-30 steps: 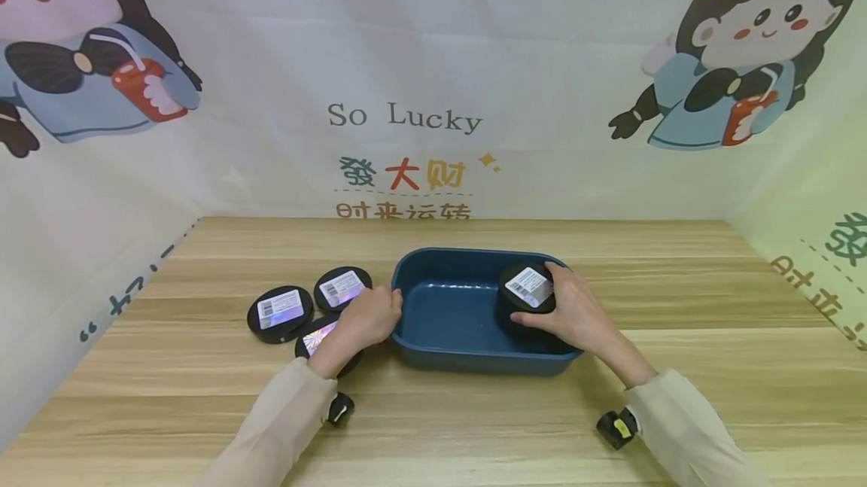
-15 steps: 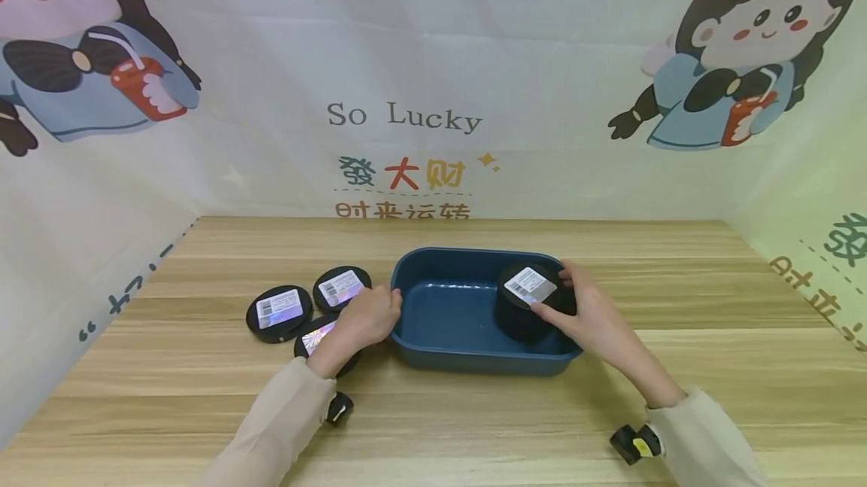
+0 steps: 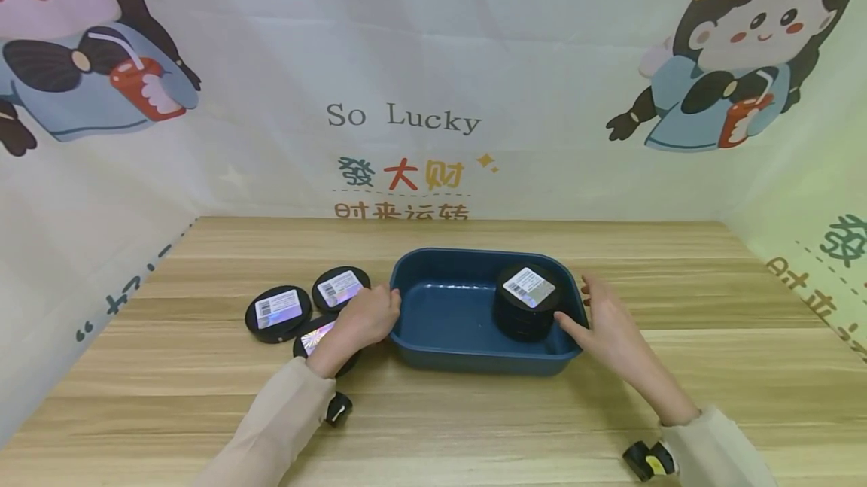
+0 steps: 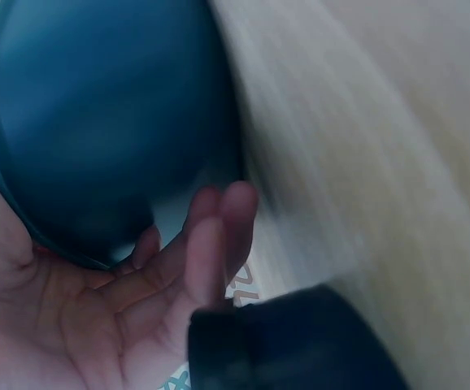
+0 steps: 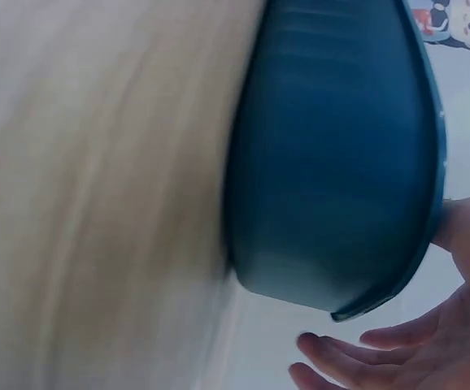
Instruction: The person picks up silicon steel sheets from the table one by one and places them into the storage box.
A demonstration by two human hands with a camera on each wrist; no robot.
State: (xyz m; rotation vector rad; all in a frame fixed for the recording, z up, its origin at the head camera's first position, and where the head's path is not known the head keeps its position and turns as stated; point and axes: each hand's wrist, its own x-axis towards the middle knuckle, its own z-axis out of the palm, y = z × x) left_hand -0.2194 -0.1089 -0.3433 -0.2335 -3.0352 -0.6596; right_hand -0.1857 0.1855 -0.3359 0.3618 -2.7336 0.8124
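My left hand [image 3: 369,315] holds the left rim of a dark blue rectangular tub [image 3: 474,363]. In the left wrist view, its thumb lies at the rim of the tub [image 4: 113,106] and the fingers sit along the outer wall. A stack of round black discs [image 3: 524,320] with a white label on top stands in the tub's right end. My right hand [image 3: 608,333] is spread at the tub's right rim, thumb reaching over it, holding nothing. Its fingers [image 5: 349,361] are outstretched outside the tub [image 5: 332,162] in the right wrist view.
Left of the tub lie three labelled black discs [image 3: 278,312] on the wooden table [image 3: 474,427]. My left forearm partly covers the nearest disc [image 3: 315,338]. A printed cloth [image 3: 555,95] hangs behind the table.
My right hand has let go of the disc stack and drawn back rightward to the tub's right rim. The stack stays in the tub. My left hand keeps its place.
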